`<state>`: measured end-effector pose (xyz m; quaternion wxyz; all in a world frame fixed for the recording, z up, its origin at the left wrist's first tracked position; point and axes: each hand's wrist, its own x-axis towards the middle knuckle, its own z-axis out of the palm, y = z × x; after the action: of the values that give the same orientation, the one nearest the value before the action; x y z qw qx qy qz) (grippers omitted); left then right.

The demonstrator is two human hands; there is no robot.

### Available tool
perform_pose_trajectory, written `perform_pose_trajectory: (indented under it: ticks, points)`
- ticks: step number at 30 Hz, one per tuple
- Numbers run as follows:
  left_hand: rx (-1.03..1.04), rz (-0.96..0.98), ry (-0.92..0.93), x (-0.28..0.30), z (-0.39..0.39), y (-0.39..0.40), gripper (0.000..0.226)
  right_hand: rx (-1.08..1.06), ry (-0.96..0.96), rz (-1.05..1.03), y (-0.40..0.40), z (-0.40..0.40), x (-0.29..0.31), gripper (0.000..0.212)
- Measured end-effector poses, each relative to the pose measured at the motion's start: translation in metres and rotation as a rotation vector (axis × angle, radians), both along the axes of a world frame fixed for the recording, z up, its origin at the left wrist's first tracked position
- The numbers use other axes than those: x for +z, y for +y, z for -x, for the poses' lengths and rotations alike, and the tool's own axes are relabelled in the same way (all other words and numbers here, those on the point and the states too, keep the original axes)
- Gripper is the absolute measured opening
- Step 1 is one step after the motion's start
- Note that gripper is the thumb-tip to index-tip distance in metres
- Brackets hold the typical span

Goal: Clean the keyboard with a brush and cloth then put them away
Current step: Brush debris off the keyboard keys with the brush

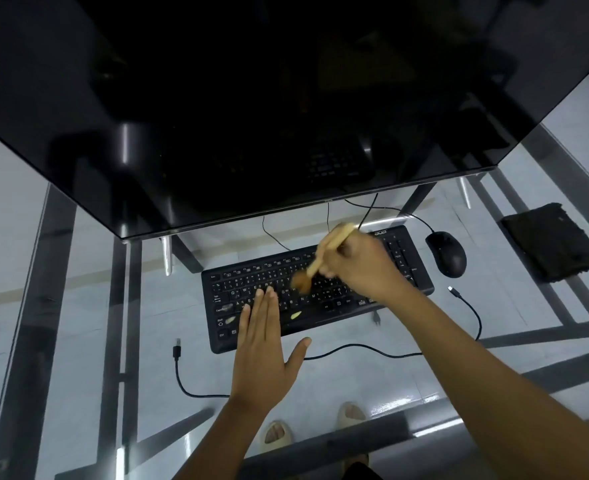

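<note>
So, brushing step: right hand has its fingers clenched around the wooden brush handle, bristles blurred over the middle keys of the keyboard on the glass tabletop. Left hand lies flat, fingers released, pinning the keyboard's left side. Brush looks light and stiff; mid-handle hold suits it. Dark cloth sits folded, well apart to the right beyond the mouse; soft, pinch an edge.
</note>
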<state>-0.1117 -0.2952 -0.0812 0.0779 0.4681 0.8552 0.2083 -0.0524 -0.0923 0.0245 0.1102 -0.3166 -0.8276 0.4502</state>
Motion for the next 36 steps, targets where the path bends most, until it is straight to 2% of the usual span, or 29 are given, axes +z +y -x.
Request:
perform_pose_trajectory:
  ticks: [2,4,5,7,8,10,11,12,14,15,17,19,20,21,22,23,25,27,29,31,33,34,36]
  points:
    - [-0.008,0.035,0.034,0.002,0.000,0.004,0.087,0.043,-0.074,-0.105,-0.003,-0.002,-0.003,0.004]
    - [0.006,0.078,0.057,0.007,0.001,0.011,0.093,-0.126,0.057,-0.185,0.000,-0.006,-0.002,0.006]
    - [0.018,0.095,0.062,0.009,0.002,0.016,0.096,-0.149,0.073,-0.134,0.003,-0.008,-0.001,0.008]
    - [0.026,0.125,0.066,0.010,0.004,0.022,0.102,-0.003,-0.061,-0.016,0.001,-0.010,0.000,0.009]
    - [0.022,0.142,0.063,0.010,0.006,0.023,0.105,0.056,-0.110,-0.043,-0.002,-0.011,-0.001,0.008]
    - [0.015,0.160,0.055,0.009,0.008,0.024,0.108,-0.045,-0.012,-0.179,-0.003,-0.013,-0.002,0.007]
    - [0.014,0.165,0.052,0.009,0.008,0.024,0.109,-0.110,0.050,-0.170,-0.001,-0.017,-0.001,0.008]
    - [0.013,0.167,0.048,0.008,0.008,0.024,0.109,-0.116,0.061,-0.096,0.001,-0.020,-0.001,0.009]
    - [0.007,0.162,0.034,0.008,0.008,0.023,0.108,0.059,-0.100,0.107,0.001,-0.024,0.000,0.007]
    - [0.006,0.160,0.028,0.007,0.007,0.022,0.107,0.099,-0.166,0.111,0.000,-0.026,0.001,0.005]
    - [0.011,0.158,0.032,0.008,0.006,0.021,0.105,-0.095,-0.121,0.031,0.007,-0.029,0.000,0.005]
    - [0.016,0.147,0.039,0.009,0.005,0.022,0.103,-0.293,-0.012,0.064,0.016,-0.034,0.001,0.006]
    - [0.016,0.136,0.040,0.010,0.005,0.023,0.102,-0.259,-0.021,0.153,0.017,-0.034,0.003,0.006]
    - [0.017,0.125,0.040,0.010,0.005,0.023,0.100,-0.139,-0.090,0.210,0.015,-0.034,0.003,0.006]
    - [0.020,0.118,0.039,0.011,0.005,0.024,0.098,-0.051,-0.159,0.173,0.011,-0.035,0.001,0.006]
    - [0.025,0.115,0.040,0.012,0.006,0.026,0.096,-0.057,-0.177,0.075,0.009,-0.035,-0.003,0.006]
    - [0.024,0.115,0.042,0.014,0.004,0.031,0.092,-0.275,-0.068,-0.130,0.010,-0.035,-0.003,0.008]
    - [0.011,0.112,0.045,0.017,0.003,0.038,0.086,-0.313,0.037,-0.040,0.017,-0.035,-0.002,0.009]
    - [0.002,0.106,0.045,0.018,0.003,0.043,0.080,-0.132,-0.045,0.128,0.016,-0.033,0.000,0.008]
    - [0.004,0.106,0.047,0.019,0.002,0.047,0.078,-0.166,-0.074,-0.002,0.019,-0.031,-0.003,0.006]
    - [-0.009,0.119,0.050,0.020,0.000,0.052,0.076,-0.342,0.042,-0.091,0.026,-0.031,0.000,0.005]
    - [-0.018,0.121,0.048,0.021,-0.001,0.055,0.075,-0.349,0.090,-0.010,0.031,-0.031,0.000,0.006]
    - [-0.037,0.125,0.035,0.020,-0.004,0.059,0.073,-0.227,0.064,0.205,0.031,-0.030,0.000,0.006]
